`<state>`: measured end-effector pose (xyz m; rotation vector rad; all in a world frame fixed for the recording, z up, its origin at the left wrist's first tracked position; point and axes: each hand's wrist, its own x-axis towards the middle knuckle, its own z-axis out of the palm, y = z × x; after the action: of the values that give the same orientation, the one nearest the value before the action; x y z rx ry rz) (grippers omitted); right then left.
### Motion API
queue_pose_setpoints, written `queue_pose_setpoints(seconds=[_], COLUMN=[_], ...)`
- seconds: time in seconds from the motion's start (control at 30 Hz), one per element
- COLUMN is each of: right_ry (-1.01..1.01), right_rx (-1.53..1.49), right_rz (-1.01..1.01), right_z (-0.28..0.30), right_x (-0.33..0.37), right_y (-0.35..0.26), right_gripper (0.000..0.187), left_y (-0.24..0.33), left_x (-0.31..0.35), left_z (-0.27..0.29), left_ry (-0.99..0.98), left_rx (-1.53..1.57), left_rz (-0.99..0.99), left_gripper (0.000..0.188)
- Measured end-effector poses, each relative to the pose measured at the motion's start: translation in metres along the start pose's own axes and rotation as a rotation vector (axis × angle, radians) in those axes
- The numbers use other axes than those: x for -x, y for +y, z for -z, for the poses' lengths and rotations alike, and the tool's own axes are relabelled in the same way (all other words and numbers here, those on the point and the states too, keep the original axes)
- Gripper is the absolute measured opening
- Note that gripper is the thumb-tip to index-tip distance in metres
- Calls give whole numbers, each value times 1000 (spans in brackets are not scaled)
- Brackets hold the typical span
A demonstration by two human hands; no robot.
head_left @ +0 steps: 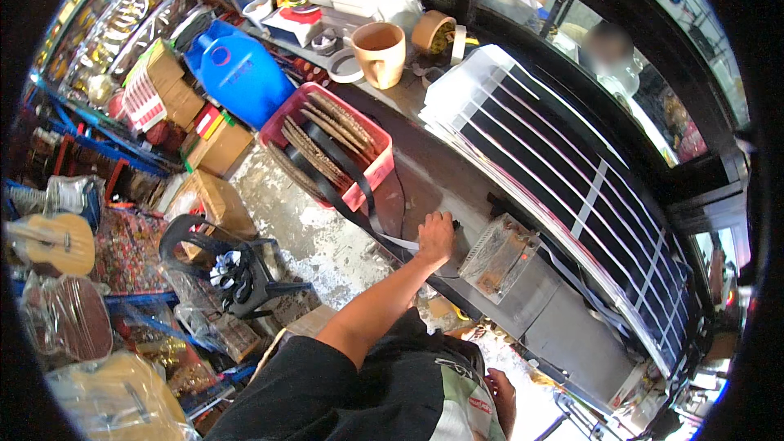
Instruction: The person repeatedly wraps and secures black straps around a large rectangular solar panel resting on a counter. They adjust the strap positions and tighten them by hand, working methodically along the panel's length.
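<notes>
My left hand (436, 238) reaches over the grey workbench (535, 310), fingers curled down at its near edge. It closes on the end of a long, flat strip (392, 238), pale near the hand. The strip runs left to a pink plastic crate (377, 173), where dark bands loop over several rolled coils (327, 135) standing on edge. Just right of this hand is a small worn metal box device (500, 257) fixed on the bench. My right hand (501, 396) hangs low beside my body, partly hidden, its fingers loosely apart with nothing visible in them.
Along the bench's far side lies a stack of long black-and-white striped sheets (572, 188). A tan mug (380, 53) and tape rolls (434, 32) stand at the back. Left are a blue jerrycan (239, 73), a black chair (224, 265) and guitars (53, 243). A person (608, 53) shows beyond the window.
</notes>
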<state>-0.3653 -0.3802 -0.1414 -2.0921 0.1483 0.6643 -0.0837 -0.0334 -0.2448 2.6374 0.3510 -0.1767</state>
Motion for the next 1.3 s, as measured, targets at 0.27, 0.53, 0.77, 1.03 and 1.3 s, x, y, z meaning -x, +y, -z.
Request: queue_pose_setpoints(seconds=[0.27, 0.53, 0.77, 1.03, 1.3], right_ry=[198, 86, 297, 183, 219], right_rx=[132, -9, -96, -152, -313], right_rz=[94, 177, 474, 388, 385], right_z=[-21, 19, 26, 21, 19], right_x=[17, 10, -29, -47, -44], right_y=[-34, -201, -309, -325, -314], right_gripper=[30, 29, 28, 25, 22], left_y=[-18, 2, 46, 55, 64], left_x=[7, 99, 143, 145, 148], left_z=[63, 219, 270, 280, 273], left_ry=[-108, -464, -649, -666, -672], left_rx=[358, 975, 985, 788, 724], left_rz=[-142, -274, -405, -547, -612], left_gripper=[32, 23, 23, 20, 26])
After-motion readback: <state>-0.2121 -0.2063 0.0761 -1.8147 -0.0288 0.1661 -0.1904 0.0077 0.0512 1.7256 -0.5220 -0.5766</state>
